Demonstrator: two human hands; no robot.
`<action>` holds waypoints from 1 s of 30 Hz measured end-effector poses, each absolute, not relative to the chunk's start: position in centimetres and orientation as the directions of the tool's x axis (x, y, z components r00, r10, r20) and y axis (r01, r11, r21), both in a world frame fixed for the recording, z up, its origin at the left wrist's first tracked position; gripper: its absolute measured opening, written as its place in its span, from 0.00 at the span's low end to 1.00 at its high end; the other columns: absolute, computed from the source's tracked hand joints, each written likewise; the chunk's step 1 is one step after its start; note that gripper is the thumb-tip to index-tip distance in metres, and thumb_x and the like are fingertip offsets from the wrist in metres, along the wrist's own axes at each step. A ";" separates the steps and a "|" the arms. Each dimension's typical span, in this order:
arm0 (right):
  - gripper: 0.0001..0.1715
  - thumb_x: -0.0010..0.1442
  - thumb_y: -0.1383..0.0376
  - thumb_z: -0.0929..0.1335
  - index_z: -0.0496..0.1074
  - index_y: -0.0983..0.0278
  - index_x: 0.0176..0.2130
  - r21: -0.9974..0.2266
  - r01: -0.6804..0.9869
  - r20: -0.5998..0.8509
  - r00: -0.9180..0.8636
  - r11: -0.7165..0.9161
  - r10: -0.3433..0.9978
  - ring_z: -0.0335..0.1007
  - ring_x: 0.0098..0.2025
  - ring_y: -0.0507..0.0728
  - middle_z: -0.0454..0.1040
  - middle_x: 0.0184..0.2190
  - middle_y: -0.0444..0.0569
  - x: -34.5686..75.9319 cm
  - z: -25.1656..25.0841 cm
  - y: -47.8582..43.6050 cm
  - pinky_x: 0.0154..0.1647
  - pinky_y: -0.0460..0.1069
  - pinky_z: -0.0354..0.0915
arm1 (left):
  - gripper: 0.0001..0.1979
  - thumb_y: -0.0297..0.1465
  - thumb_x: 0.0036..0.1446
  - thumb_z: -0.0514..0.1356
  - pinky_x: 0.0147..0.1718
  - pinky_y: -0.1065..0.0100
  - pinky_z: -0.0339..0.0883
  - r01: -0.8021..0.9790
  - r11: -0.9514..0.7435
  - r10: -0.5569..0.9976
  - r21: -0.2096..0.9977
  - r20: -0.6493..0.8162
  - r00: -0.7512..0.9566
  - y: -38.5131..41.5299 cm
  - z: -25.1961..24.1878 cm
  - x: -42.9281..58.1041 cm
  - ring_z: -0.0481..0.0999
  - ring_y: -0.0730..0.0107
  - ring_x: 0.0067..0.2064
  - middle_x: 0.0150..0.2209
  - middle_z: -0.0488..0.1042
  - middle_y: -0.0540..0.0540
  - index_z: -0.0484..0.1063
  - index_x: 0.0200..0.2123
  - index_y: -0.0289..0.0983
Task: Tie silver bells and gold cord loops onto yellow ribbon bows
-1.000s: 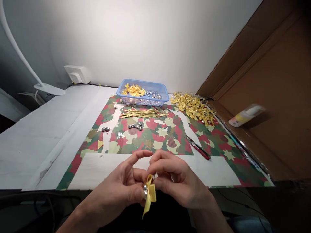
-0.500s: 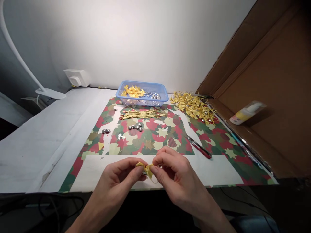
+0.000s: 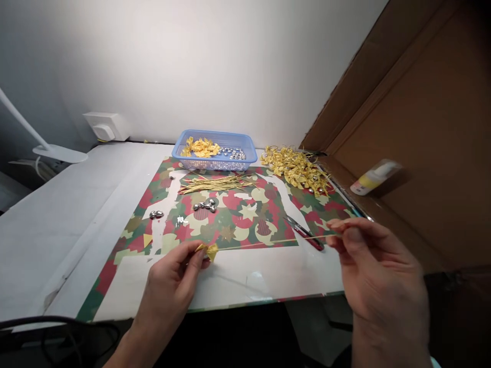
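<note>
My left hand [image 3: 177, 276] pinches a small yellow ribbon bow [image 3: 210, 251] above the white strip at the table's front. A thin yellow cord [image 3: 264, 244] runs taut from the bow to the right. Its far end is pinched by my right hand [image 3: 372, 260], raised to the right of the scissors-like tool [image 3: 305, 233] with red handles. Small silver bells [image 3: 205, 205] lie in a cluster beyond my left hand, with a few more silver bells [image 3: 156, 214] farther left. Part of the bow is hidden by my left fingers.
A bundle of yellow cords [image 3: 215, 184] lies in front of a blue basket [image 3: 215, 164] with yellow bows and silver bells. A heap of finished-looking yellow bows with bells [image 3: 297, 168] sits back right, near a cardboard wall [image 3: 425, 128] and a bottle [image 3: 374, 179].
My hands were together at the bow. My right hand has drawn away to the right, pulling the cord out straight, while my left hand has shifted slightly left with the bow.
</note>
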State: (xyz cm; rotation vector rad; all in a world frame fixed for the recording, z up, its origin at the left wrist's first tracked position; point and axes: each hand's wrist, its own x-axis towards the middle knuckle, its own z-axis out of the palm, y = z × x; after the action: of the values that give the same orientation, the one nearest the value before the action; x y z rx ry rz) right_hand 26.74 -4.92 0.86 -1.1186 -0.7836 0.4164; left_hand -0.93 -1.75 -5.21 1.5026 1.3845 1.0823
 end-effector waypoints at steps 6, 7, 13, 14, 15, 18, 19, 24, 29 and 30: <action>0.07 0.52 0.69 0.77 0.78 0.58 0.31 -0.814 0.202 0.404 0.871 0.545 0.280 0.74 0.41 0.55 0.75 0.32 0.41 29.0 2.7 -5.1 0.40 0.52 0.63 | 0.09 0.38 0.62 0.63 0.38 0.65 0.74 0.479 -0.178 0.976 0.860 0.215 -0.023 -0.6 -5.6 -2.2 0.84 0.58 0.38 0.36 0.83 0.47 0.78 0.41 0.41; 0.07 0.52 0.68 0.77 0.77 0.57 0.31 -0.795 0.188 0.394 0.882 0.576 0.256 0.73 0.39 0.55 0.72 0.29 0.40 29.6 3.0 -5.2 0.38 0.52 0.62 | 0.08 0.38 0.63 0.63 0.36 0.66 0.74 0.501 -0.200 0.971 0.842 0.240 -0.015 -0.6 -5.5 -2.4 0.84 0.59 0.37 0.36 0.83 0.48 0.77 0.40 0.42; 0.12 0.55 0.73 0.76 0.75 0.57 0.28 -0.701 -0.024 0.285 0.907 0.713 0.311 0.69 0.37 0.54 0.65 0.28 0.39 30.9 3.8 -5.8 0.37 0.53 0.64 | 0.08 0.40 0.65 0.60 0.32 0.65 0.71 0.624 -0.286 0.947 0.727 0.315 0.067 -0.2 -5.6 -2.3 0.82 0.59 0.35 0.35 0.83 0.48 0.75 0.40 0.44; 0.13 0.55 0.74 0.76 0.74 0.58 0.27 -0.677 -0.069 0.256 0.912 0.733 0.322 0.69 0.37 0.53 0.65 0.27 0.39 30.9 3.9 -5.9 0.38 0.54 0.64 | 0.08 0.40 0.65 0.60 0.32 0.65 0.71 0.630 -0.278 0.948 0.725 0.313 0.058 -0.2 -5.6 -2.2 0.82 0.58 0.35 0.36 0.83 0.47 0.75 0.40 0.44; 0.14 0.54 0.75 0.76 0.74 0.59 0.27 -0.654 -0.110 0.227 0.915 0.748 0.333 0.69 0.37 0.53 0.65 0.26 0.38 30.9 4.1 -6.0 0.38 0.54 0.65 | 0.08 0.40 0.65 0.60 0.34 0.64 0.71 0.633 -0.272 0.949 0.725 0.311 0.050 -0.1 -5.7 -2.2 0.83 0.58 0.35 0.36 0.83 0.47 0.75 0.40 0.44; 0.14 0.53 0.77 0.77 0.73 0.61 0.28 -0.582 -0.236 0.149 0.910 0.778 0.387 0.71 0.36 0.51 0.66 0.25 0.36 31.0 4.2 -6.1 0.39 0.54 0.67 | 0.09 0.41 0.64 0.60 0.36 0.63 0.70 0.633 -0.239 0.958 0.737 0.287 0.028 0.1 -5.9 -2.1 0.82 0.57 0.35 0.34 0.83 0.48 0.76 0.41 0.44; 0.15 0.52 0.78 0.77 0.73 0.61 0.29 -0.559 -0.281 0.125 0.901 0.780 0.415 0.71 0.36 0.50 0.67 0.25 0.35 31.1 4.2 -6.2 0.40 0.54 0.68 | 0.10 0.42 0.64 0.60 0.37 0.63 0.70 0.630 -0.223 0.962 0.744 0.272 0.019 0.1 -6.0 -2.1 0.82 0.57 0.36 0.35 0.83 0.49 0.77 0.41 0.44; 0.16 0.51 0.79 0.77 0.74 0.62 0.32 -0.539 -0.435 0.045 0.840 0.722 0.540 0.71 0.31 0.46 0.70 0.26 0.34 32.0 3.8 -6.4 0.38 0.47 0.71 | 0.11 0.42 0.59 0.65 0.41 0.63 0.71 0.483 -0.066 0.994 0.873 0.101 -0.047 0.6 -6.1 -1.8 0.83 0.54 0.41 0.39 0.84 0.47 0.78 0.42 0.43; 0.15 0.49 0.77 0.77 0.78 0.58 0.32 -0.606 -0.458 0.103 0.766 0.651 0.635 0.43 0.15 0.42 0.64 0.26 0.37 33.5 3.4 -7.4 0.15 0.49 0.50 | 0.14 0.44 0.58 0.67 0.38 0.64 0.77 0.293 0.057 0.998 0.954 -0.064 0.014 0.5 -4.5 -0.7 0.84 0.55 0.40 0.36 0.83 0.46 0.79 0.37 0.39; 0.11 0.53 0.72 0.77 0.79 0.55 0.31 -0.659 -0.374 0.162 0.777 0.653 0.609 0.33 0.14 0.43 0.59 0.24 0.36 33.5 3.3 -7.4 0.14 0.51 0.44 | 0.15 0.44 0.59 0.66 0.38 0.64 0.78 0.269 0.071 0.995 0.961 -0.086 0.043 0.4 -4.1 -0.4 0.83 0.55 0.39 0.36 0.83 0.45 0.79 0.38 0.38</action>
State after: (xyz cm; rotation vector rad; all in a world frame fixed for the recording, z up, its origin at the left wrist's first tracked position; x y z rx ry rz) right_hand 33.48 -7.37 3.31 -0.6484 -0.3902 0.5738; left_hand -0.42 0.42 -4.05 1.3676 1.3991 0.9699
